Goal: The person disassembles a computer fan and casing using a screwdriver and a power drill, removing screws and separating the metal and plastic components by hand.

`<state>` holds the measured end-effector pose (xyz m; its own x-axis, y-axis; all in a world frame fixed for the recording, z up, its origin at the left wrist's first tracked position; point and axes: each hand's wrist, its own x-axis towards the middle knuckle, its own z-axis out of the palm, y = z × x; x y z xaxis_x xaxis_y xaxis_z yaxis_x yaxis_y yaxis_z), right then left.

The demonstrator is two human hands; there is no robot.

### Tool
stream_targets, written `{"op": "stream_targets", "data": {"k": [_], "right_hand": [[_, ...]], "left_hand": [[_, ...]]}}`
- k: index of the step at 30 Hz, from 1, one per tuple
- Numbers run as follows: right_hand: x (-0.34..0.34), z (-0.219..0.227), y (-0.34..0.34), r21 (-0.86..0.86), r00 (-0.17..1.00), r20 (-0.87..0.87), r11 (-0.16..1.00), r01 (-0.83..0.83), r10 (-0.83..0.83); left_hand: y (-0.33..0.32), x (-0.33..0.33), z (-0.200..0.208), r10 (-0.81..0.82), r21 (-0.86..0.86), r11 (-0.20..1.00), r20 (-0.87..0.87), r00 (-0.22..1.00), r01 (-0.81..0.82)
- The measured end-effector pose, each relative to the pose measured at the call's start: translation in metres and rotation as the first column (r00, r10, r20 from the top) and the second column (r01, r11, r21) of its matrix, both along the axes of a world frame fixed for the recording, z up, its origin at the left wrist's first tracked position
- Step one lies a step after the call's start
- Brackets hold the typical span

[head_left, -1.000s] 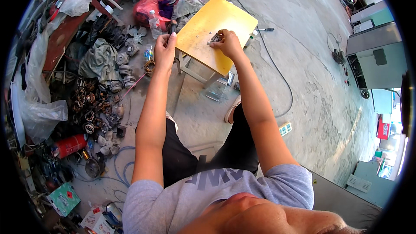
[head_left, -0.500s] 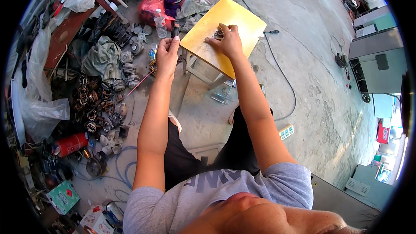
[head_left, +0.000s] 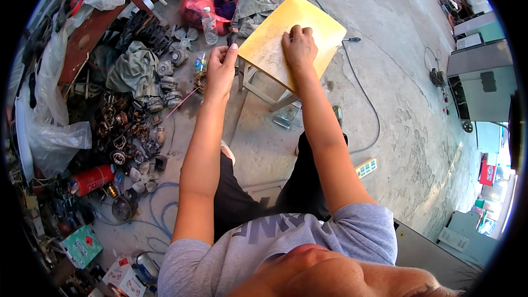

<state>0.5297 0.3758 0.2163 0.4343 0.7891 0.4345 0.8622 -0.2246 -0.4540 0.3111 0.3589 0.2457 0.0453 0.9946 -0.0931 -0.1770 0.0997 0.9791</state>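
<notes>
A small stool with a yellow top (head_left: 264, 38) stands in front of me. My right hand (head_left: 301, 49) rests on that top with its fingers curled down. Thin metal pieces, possibly screws, are gathered under the fingers, almost wholly covered now. Beside the stool's left corner, my left hand (head_left: 222, 71) is closed with the thumb laid along the side. A dark, narrow tool (head_left: 232, 38) sticks up from its grip; its kind is unclear and its lower part is hidden by the fingers.
Motor parts (head_left: 124, 137), cloths and fan blades crowd the left floor, with a red cylinder (head_left: 92, 180) among them. A plastic bottle (head_left: 209, 27) and red bag (head_left: 206, 1) stand beyond the stool. Right of it run a cable (head_left: 369, 96) and a power strip (head_left: 366, 167).
The fingers of my right hand have drawn together over the metal pieces, which showed between them before. My left hand keeps its grip. The whole view has shifted slightly.
</notes>
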Motion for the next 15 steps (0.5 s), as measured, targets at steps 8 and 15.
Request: {"op": "stream_targets", "data": {"k": [8, 15], "right_hand": [[0.022, 0.003, -0.005, -0.046, 0.996, -0.091, 0.999, -0.029, 0.025], [0.070, 0.002, 0.007, 0.075, 0.928, -0.362, 0.995, -0.064, 0.087]], "left_hand": [[-0.002, 0.001, 0.002, 0.003, 0.019, 1.000, 0.010, 1.000, -0.003], [-0.001, 0.008, -0.002, -0.022, 0.081, 0.996, -0.118, 0.993, 0.032]]}}
